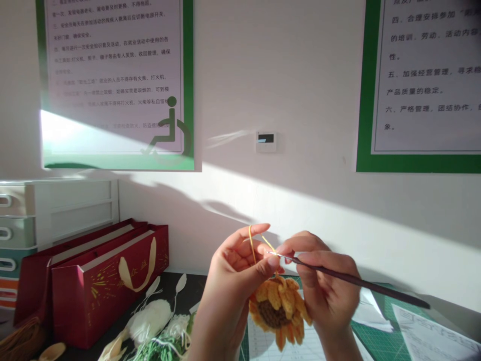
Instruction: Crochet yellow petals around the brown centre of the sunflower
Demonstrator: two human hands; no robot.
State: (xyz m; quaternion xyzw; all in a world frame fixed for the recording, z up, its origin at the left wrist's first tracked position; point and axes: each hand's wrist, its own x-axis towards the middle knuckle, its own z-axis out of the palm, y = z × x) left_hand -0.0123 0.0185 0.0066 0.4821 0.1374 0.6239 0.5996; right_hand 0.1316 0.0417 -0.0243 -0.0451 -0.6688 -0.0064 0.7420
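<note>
My left hand (240, 273) is raised at the centre, its index finger stretched up with yellow yarn (252, 245) looped over it. Thumb and fingers pinch the yarn work at the hook's tip. In my right hand (330, 281) is a crochet hook (361, 281) with a dark handle slanting down to the right; its metal tip meets the yarn between both hands. Just below the fingertips hangs a crocheted sunflower (273, 313) with yellow-orange petals and a brown centre.
Red gift bags (108, 286) stand at the left before a drawer unit (75, 205). White yarn (150, 321) and green yarn (158, 348) lie beside them. Papers (432, 333) rest on a green cutting mat (379, 301). Behind is a wall with posters (278, 75).
</note>
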